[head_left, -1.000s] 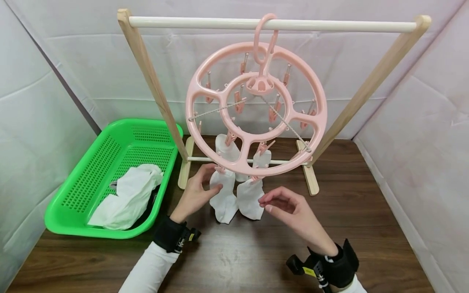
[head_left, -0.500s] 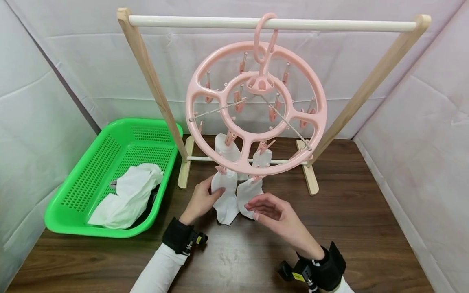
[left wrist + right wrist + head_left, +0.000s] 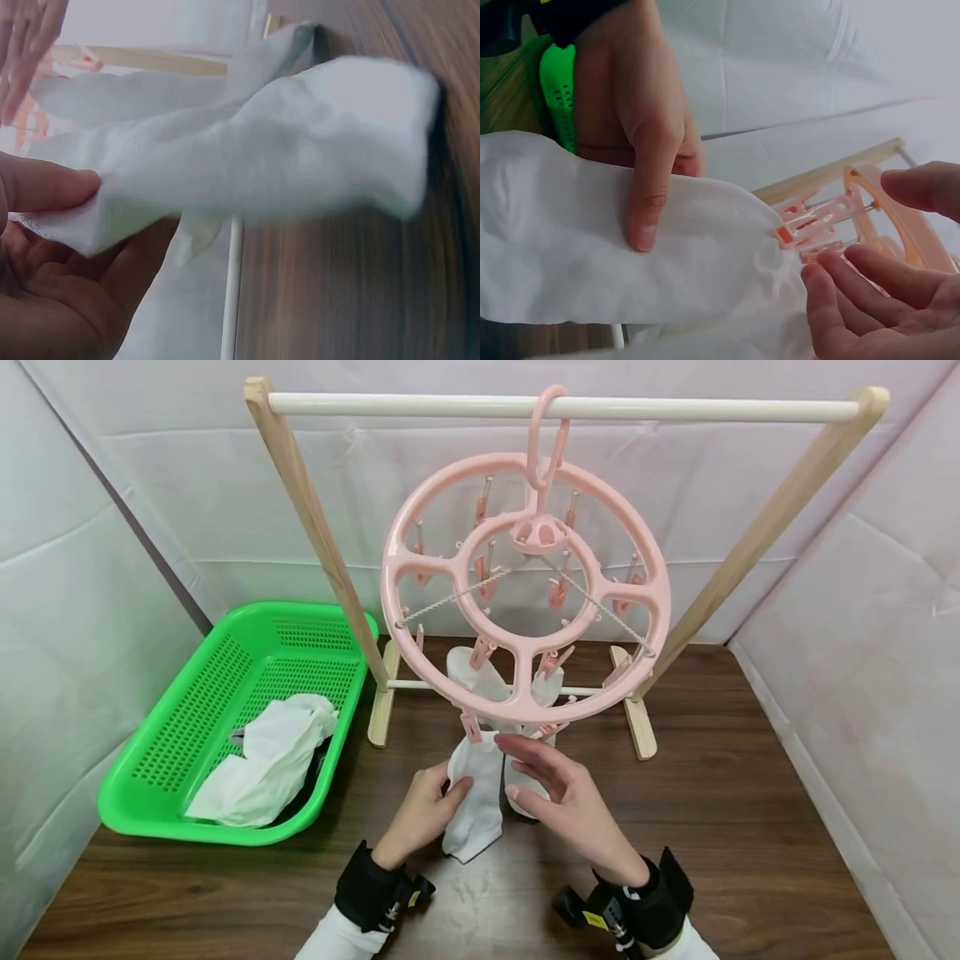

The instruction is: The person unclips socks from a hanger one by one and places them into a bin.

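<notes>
My left hand (image 3: 420, 814) pinches a white sock (image 3: 478, 802) between thumb and fingers, along its left edge. A pink clip (image 3: 470, 727) holds that sock's upper end, below the front of a round pink drying hanger (image 3: 522, 677). In the left wrist view, the sock (image 3: 285, 150) stretches away from the thumb, blurred at its far end. My right hand (image 3: 566, 802) is open just right of the sock's top, fingers spread loosely. Seen from the right wrist, its fingertips (image 3: 829, 262) are near the clip (image 3: 814, 225); contact is unclear. A second white sock (image 3: 521, 781) is partly hidden behind this hand.
More white socks (image 3: 476, 672) hang from clips farther back. The hanger hooks over a white rod (image 3: 405, 404) on a wooden-legged stand (image 3: 322, 539). At left, a green basket (image 3: 135, 793) contains white cloth (image 3: 262, 768) and something dark. Fabric walls surround the table (image 3: 720, 827).
My left hand has taken hold of the front left sock and drawn it toward me, tilting the hanger. My right hand has moved left and up, toward the sock's clipped end.
</notes>
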